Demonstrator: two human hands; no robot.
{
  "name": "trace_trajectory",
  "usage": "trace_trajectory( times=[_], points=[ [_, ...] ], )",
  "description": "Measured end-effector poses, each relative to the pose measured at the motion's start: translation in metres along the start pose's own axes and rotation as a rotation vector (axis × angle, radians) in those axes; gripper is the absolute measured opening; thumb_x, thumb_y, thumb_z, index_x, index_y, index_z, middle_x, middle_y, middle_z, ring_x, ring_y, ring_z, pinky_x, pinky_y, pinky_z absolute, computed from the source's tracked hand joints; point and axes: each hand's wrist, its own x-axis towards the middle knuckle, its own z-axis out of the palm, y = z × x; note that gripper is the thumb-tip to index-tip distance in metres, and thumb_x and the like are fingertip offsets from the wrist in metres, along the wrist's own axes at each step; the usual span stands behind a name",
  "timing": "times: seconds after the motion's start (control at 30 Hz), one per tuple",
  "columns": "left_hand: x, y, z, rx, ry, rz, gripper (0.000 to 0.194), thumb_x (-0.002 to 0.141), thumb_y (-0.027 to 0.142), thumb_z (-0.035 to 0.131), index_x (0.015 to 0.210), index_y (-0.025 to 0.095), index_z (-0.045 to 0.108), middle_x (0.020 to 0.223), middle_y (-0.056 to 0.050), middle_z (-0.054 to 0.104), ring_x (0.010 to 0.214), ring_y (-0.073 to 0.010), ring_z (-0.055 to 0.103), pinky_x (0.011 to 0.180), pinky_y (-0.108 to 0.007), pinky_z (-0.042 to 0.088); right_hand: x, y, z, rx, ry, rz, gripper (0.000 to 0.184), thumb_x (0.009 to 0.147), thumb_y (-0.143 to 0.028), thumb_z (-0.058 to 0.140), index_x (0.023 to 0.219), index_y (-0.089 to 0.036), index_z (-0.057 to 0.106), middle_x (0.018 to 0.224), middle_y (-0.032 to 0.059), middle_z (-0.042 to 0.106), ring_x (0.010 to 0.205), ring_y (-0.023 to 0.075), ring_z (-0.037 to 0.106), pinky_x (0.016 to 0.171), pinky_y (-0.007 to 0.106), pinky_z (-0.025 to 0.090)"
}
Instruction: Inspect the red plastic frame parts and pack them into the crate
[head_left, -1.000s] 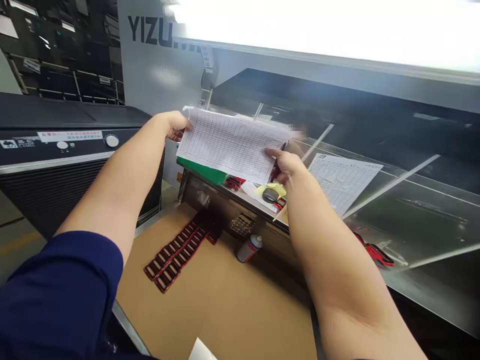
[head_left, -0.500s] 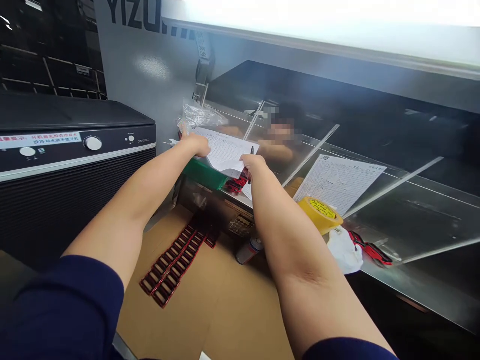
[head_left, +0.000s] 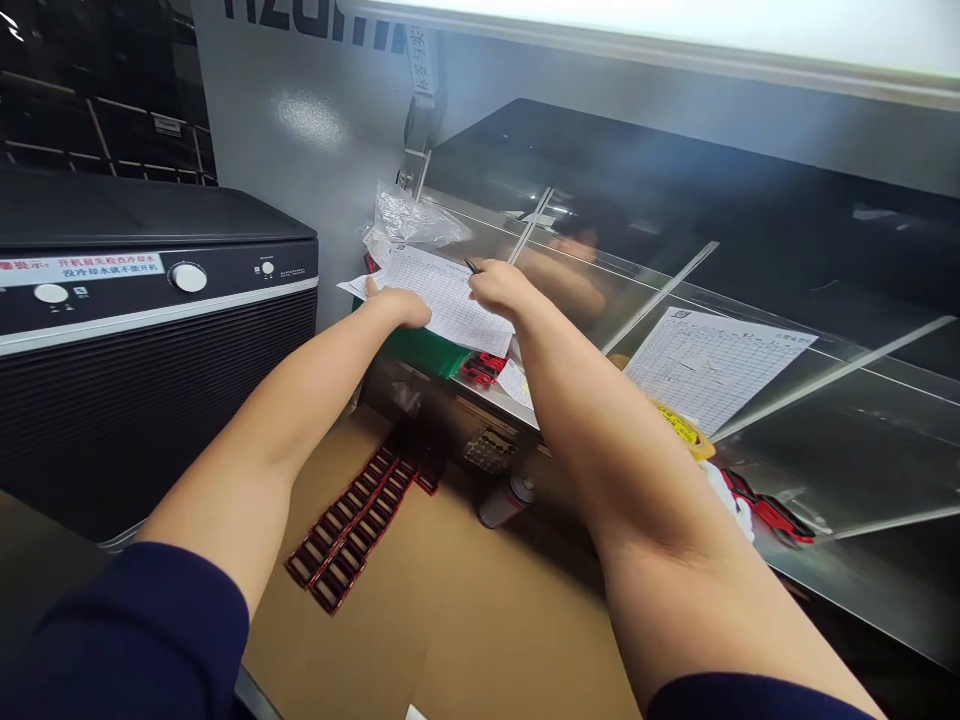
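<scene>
Both hands have moved in close over the paper since the earlier frame, and the right hand now shows a pen angled up past its fingers. At far left stands a black cooling unit (head_left: pixel 150 400) with a dial and a red-lettered label, beside a grey wall (head_left: pixel 300 190) lettered in dark capitals. Cardboard (head_left: pixel 450 620) covers the floor below, and a sloped, reflective panel (head_left: pixel 847 430) runs off to the right, with a second grid form (head_left: pixel 712 370) lying on it. The sheet (head_left: pixel 439 300), a printed grid form, lies on a steel tabletop (head_left: pixel 457 405), its lower edge over a green board (head_left: pixel 420 350). The left hand (head_left: pixel 397 308) rests on the sheet's lower left, its grip flat and holding nothing. The right hand (head_left: pixel 499 288) sits at the sheet's right side, its grip closed narrow on the pen (head_left: pixel 471 265), whose tip is just above the paper. Behind the sheet is a crumpled plastic bag (head_left: pixel 412 220). Red parts (head_left: pixel 480 368) sit on the tabletop just below it. Red strips (head_left: pixel 349 530) lie on the cardboard near a spray can (head_left: pixel 506 500). Yellow tape (head_left: pixel 686 430), a white cloth (head_left: pixel 731 500) and a red tool (head_left: pixel 765 510) sit low on the panel, just past the right forearm.
</scene>
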Motion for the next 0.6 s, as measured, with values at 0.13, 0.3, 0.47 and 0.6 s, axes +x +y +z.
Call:
trace_trajectory(
  times=[0.13,0.3,0.47,0.6],
  points=[
    [-0.01,0.0,-0.001,0.042,0.023,0.002,0.052,0.083,0.041,0.059,0.124,0.012,0.071,0.137,-0.024,0.063,0.142,-0.0486,0.039,0.119,-0.066,-0.011,0.011,-0.014,0.025,-0.152,-0.076,-0.085,0.026,0.085,-0.017,0.068,0.11,-0.01,0.07,0.112,0.0119,0.071,0.116,0.0294,0.063,0.103,0.04,0.046],
    [-0.015,-0.006,0.001,0.078,0.043,0.029,0.041,0.086,0.033,0.053,0.114,0.016,0.075,0.13,-0.02,0.069,0.142,-0.0474,0.039,0.115,-0.071,-0.017,0.005,-0.005,0.037,-0.309,-0.138,-0.061,0.031,0.078,-0.018,0.076,0.108,-0.012,0.075,0.11,0.0126,0.074,0.11,0.03,0.066,0.098,0.038,0.049],
    [-0.029,-0.026,0.013,0.044,0.144,0.091,0.04,0.092,0.03,0.04,0.103,0.02,0.077,0.126,-0.014,0.071,0.145,-0.0453,0.033,0.114,-0.076,-0.014,-0.005,-0.006,0.032,-0.39,-0.167,-0.062,0.031,0.075,-0.029,0.079,0.105,-0.021,0.077,0.108,0.0085,0.076,0.101,0.0269,0.069,0.088,0.032,0.053],
    [-0.045,-0.038,0.026,-0.008,0.274,0.12,0.053,0.1,0.031,0.023,0.113,0.022,0.073,0.141,-0.011,0.062,0.151,-0.0442,0.024,0.116,-0.077,-0.009,-0.01,-0.007,0.035,-0.447,-0.186,-0.039,0.028,0.071,-0.021,0.079,0.099,-0.018,0.079,0.106,0.0122,0.077,0.097,0.0289,0.071,0.083,0.033,0.055]
  ],
)
